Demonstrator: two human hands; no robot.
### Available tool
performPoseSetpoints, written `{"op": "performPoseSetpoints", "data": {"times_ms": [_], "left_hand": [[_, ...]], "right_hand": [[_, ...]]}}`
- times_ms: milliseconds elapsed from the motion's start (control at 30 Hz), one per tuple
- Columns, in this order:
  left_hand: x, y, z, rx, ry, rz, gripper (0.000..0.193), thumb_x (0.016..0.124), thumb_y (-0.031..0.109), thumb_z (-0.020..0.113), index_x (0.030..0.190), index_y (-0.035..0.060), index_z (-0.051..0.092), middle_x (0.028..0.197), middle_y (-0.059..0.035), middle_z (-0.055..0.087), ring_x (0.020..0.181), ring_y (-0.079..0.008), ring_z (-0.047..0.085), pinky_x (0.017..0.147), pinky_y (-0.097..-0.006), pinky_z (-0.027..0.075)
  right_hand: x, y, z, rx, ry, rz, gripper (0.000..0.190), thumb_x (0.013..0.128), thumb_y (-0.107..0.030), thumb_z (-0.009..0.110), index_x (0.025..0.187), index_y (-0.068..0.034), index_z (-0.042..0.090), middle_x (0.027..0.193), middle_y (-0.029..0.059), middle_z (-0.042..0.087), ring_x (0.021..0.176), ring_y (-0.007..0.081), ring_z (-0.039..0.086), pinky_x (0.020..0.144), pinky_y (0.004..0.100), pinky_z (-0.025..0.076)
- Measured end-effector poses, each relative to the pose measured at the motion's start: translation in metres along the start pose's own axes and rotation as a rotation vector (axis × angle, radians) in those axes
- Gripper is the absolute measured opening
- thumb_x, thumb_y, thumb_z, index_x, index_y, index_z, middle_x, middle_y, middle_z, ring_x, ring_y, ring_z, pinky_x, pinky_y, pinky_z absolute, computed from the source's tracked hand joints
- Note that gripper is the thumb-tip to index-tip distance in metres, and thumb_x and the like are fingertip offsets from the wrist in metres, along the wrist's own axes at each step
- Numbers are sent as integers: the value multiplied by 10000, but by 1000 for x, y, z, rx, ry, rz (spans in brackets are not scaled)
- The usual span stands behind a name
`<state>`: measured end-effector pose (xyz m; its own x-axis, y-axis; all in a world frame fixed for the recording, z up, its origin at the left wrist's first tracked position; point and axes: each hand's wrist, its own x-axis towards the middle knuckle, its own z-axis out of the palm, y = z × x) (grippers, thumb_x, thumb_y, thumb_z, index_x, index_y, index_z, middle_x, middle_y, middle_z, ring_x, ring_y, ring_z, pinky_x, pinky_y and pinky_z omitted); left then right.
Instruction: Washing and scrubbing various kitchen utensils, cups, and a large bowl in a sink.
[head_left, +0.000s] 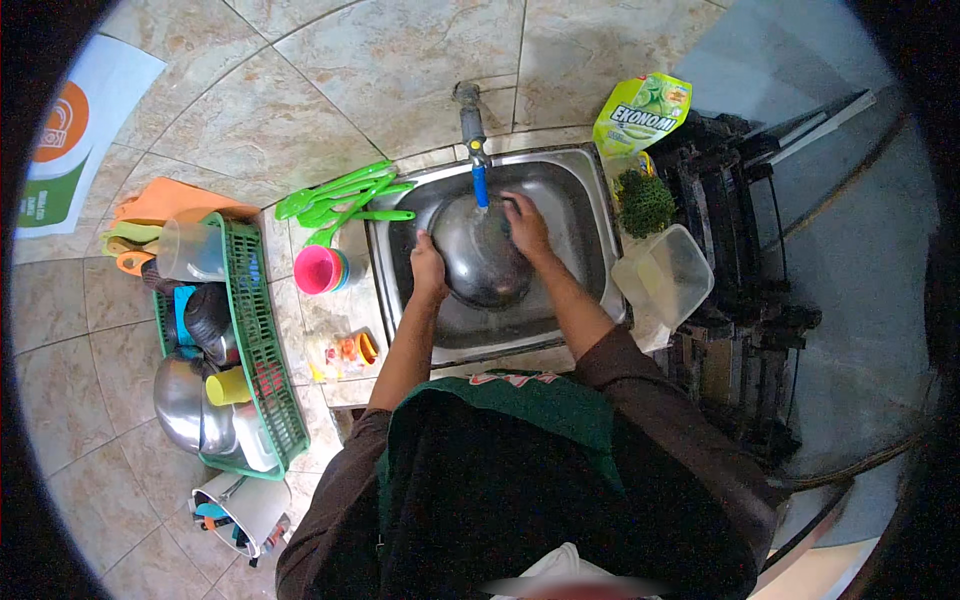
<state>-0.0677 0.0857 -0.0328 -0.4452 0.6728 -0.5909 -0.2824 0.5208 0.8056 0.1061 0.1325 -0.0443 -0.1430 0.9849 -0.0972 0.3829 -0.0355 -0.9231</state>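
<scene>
A round stainless steel bowl (480, 262) sits in the metal sink (577, 300), tilted under the tap (473, 127). It looks turned with its rounded outside up, though glare makes this hard to settle. The tap's blue nozzle (480, 184) points down at the bowl's far side, with what looks like water below it. On the bowl's left edge, my left hand (430, 270) grips with the thumb pointing away from me. My right hand (527, 227) curls its fingers over the far right side of the bowl; part of its grip is hidden.
Left of the sink lie several green spoons (337, 196), stacked coloured cups (318, 270) and an orange cup (364, 349). A green basket (262, 337) holds dishes further left; a white bucket (255, 510) is below it. At right are a green scourer (646, 204), plastic tub (667, 274) and soap pouch (643, 112).
</scene>
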Motion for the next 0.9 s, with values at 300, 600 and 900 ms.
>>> {"op": "performPoseSetpoints", "data": {"times_ms": [300,600,900], "left_hand": [[-10,-4,9,-72,-90,96,520,927,382,278,990,-73,521,910,-173,571,793,-236,571,696,-376,458],[-7,-2,4,-406,108,-118,545,921,420,279,1116,-53,468,1033,-157,538,896,-238,541,806,-363,442],[-29,14,2,630,-460,563,519,914,403,369,717,-47,536,585,-168,467,578,-209,450,604,-344,401]], "right_hand": [[-55,-87,28,-418,203,-543,304,800,-172,524,1085,-66,519,1177,160,470,1094,337,444,934,402,336],[-79,-23,22,10,739,-126,326,890,-211,431,1142,-9,475,1104,170,529,1023,315,504,893,340,365],[13,-18,-11,112,215,-30,343,867,-245,493,1081,22,474,1057,178,556,1020,261,511,879,333,367]]}}
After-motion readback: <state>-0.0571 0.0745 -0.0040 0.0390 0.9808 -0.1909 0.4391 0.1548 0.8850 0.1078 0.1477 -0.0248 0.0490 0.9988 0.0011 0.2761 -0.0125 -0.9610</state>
